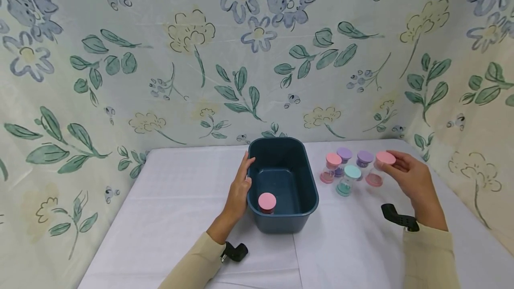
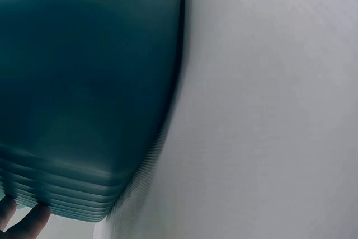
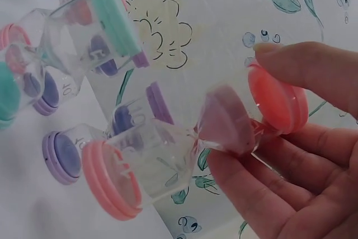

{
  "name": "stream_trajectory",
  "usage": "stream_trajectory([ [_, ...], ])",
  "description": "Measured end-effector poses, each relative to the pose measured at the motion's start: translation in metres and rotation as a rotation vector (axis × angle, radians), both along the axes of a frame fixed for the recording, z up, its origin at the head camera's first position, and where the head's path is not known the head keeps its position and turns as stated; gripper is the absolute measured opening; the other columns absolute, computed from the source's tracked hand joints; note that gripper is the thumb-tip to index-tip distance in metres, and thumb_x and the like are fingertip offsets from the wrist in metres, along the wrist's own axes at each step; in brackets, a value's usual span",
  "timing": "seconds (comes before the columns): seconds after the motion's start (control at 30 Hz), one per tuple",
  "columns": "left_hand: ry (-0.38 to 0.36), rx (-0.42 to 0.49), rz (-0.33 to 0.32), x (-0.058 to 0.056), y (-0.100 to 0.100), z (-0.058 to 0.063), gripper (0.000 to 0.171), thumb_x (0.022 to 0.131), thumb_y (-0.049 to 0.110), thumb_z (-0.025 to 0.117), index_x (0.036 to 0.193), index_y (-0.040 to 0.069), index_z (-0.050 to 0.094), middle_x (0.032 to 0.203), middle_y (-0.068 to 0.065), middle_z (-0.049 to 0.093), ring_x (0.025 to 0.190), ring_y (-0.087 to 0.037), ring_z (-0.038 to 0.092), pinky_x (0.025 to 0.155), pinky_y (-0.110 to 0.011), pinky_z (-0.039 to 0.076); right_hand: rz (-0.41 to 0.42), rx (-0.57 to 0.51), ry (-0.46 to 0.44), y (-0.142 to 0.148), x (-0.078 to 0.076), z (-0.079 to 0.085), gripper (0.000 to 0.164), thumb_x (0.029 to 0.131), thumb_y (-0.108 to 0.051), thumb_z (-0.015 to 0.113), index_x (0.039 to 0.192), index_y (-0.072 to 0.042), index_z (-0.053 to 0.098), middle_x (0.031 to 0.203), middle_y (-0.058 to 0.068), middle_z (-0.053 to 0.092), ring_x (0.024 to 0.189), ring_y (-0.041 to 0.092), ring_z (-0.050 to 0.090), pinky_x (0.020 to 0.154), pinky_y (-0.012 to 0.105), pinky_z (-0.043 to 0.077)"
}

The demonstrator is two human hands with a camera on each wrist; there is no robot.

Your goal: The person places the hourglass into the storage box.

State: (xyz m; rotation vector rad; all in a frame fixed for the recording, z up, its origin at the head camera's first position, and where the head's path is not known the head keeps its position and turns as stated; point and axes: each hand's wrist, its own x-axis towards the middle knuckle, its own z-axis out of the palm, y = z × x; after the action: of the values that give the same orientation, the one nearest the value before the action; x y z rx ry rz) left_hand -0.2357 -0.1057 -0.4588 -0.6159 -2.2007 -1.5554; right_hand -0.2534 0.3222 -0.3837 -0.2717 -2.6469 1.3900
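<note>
At the right of the head view, my right hand grips a pink-capped hourglass by its upper end. In the right wrist view the thumb and fingers close around the cap and upper bulb of this hourglass, and pink sand shows inside. My left hand lies against the left wall of a dark blue bin, fingers extended along its side near the rim. The left wrist view shows fingertips touching the bin's ribbed end. Inside the bin, near its front left corner, stands another pink hourglass.
Between bin and right hand stand a pink hourglass, a teal hourglass, a purple hourglass and a second purple hourglass, close together. A white cloth covers the table; a floral curtain hangs behind.
</note>
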Motion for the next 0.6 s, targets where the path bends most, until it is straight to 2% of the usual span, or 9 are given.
stream_trajectory([
  [0.07,-0.001,-0.004,0.002,0.000,0.000,0.000,0.054,0.100,0.032,0.027,0.151,0.014,0.030,0.162,-0.001,0.012,0.148,-0.021,0.011,0.111,-0.061,0.018,-0.003,0.002,0.007,-0.002,0.001,0.002,0.082,0.086,-0.057,0.060,0.150,-0.014,0.034,0.146,0.022,0.041,0.129,0.042,0.043,0.101,0.059,0.038],
  [0.3,0.001,0.003,0.002,0.000,0.000,-0.001,0.053,0.098,0.023,0.029,0.150,0.014,0.031,0.162,-0.001,0.013,0.148,-0.022,0.012,0.112,-0.061,0.017,-0.013,0.013,0.020,-0.010,0.002,0.009,0.082,0.085,-0.058,0.060,0.151,-0.016,0.034,0.146,0.021,0.042,0.128,0.041,0.044,0.100,0.057,0.039],
  [0.6,-0.004,-0.005,0.005,0.000,-0.001,0.000,0.054,0.100,0.037,0.028,0.151,0.016,0.031,0.162,-0.001,0.013,0.148,-0.020,0.012,0.112,-0.060,0.018,-0.012,0.035,0.064,-0.016,0.004,0.013,0.077,0.086,-0.053,0.062,0.149,-0.016,0.037,0.144,0.020,0.045,0.126,0.038,0.047,0.098,0.054,0.041],
])
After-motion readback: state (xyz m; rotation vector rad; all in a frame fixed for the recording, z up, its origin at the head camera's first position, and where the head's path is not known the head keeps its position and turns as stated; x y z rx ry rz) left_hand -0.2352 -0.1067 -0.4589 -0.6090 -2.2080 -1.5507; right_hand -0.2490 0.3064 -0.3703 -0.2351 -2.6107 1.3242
